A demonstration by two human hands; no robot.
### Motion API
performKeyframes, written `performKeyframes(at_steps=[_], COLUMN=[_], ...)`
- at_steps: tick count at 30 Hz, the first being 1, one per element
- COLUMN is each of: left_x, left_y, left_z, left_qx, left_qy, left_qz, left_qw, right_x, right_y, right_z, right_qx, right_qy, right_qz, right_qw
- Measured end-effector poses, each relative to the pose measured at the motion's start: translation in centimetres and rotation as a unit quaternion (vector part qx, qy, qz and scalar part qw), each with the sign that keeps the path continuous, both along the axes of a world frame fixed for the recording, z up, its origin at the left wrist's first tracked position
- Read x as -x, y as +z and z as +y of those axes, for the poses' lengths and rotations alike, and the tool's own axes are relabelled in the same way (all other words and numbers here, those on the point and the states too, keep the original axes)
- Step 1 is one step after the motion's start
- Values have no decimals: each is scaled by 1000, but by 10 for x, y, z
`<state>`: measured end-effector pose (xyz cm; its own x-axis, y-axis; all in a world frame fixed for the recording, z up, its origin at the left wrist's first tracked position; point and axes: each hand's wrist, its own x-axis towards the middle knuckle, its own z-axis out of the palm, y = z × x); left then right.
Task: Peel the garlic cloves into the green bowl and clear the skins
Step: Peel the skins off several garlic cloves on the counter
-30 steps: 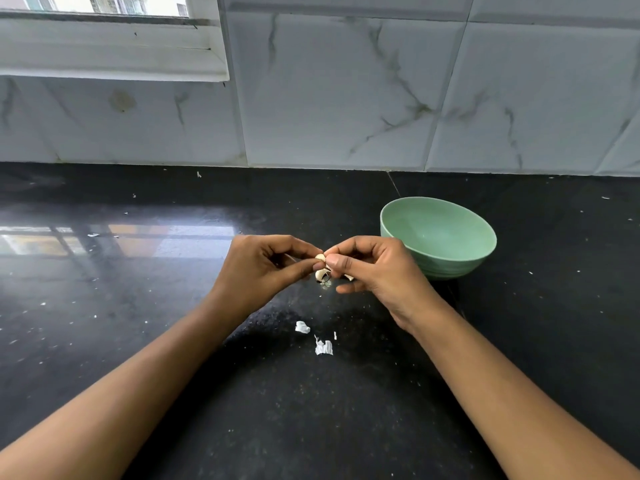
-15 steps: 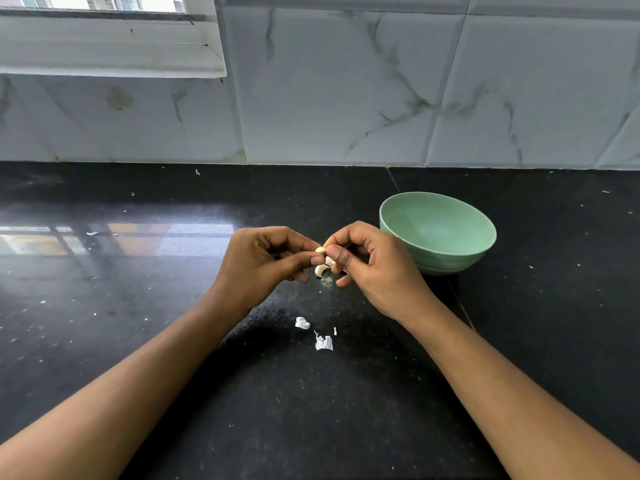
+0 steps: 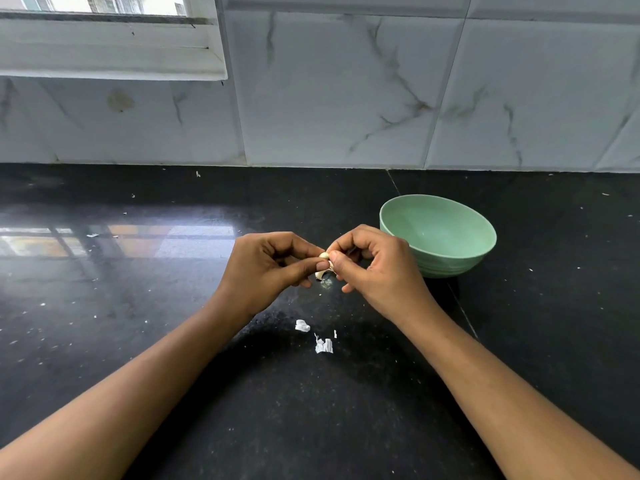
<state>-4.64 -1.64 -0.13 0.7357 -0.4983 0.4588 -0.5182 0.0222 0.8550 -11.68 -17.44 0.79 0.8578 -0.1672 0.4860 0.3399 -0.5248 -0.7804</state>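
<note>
Fingertips (image 3: 320, 265) of both hands meet at frame centre, pinched together on one garlic clove (image 3: 323, 262). Left hand (image 3: 266, 268): thumb and forefinger clamped on the clove from the left side, other fingers curled under. Right hand (image 3: 377, 268): thumb and forefinger pinching the same clove from the right, probably at a flap of skin; the exact hold is too small to tell. Only a pale sliver of clove shows between the tips. Its long axis looks roughly top-to-bottom in the frame, though most of it is hidden.

Clove held in the air just above the black counter (image 3: 138, 341), not touching it.

Green bowl (image 3: 450, 266) sits right of and slightly above the hands in frame, just beyond the right knuckles. Right hand is clearly the nearer one, so the drop likely falls to it, a short carry rightward. What shows of the bowl's inside has no cloves.

Skins (image 3: 323, 345): a few white scraps on the counter below the hands, between the forearms. Not yet cleared.
</note>
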Motion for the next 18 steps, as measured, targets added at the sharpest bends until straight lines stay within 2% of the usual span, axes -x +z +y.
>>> performKeyframes(at_steps=[8,15,18], left_x=[0,0,0], left_y=[-1,1,1], left_z=[1,2,3], left_qx=[-12,-21,-34], left_qy=[15,25,25], left_qz=[-38,-74,-99], left_qw=[999,997,994], right_x=[-1,2,1], right_y=[-2,4,3], right_z=[0,0,-1], right_qx=[16,-60,-33], right_qy=[-16,28,7], right_qz=[-2,45,35], right_qw=[1000,997,999])
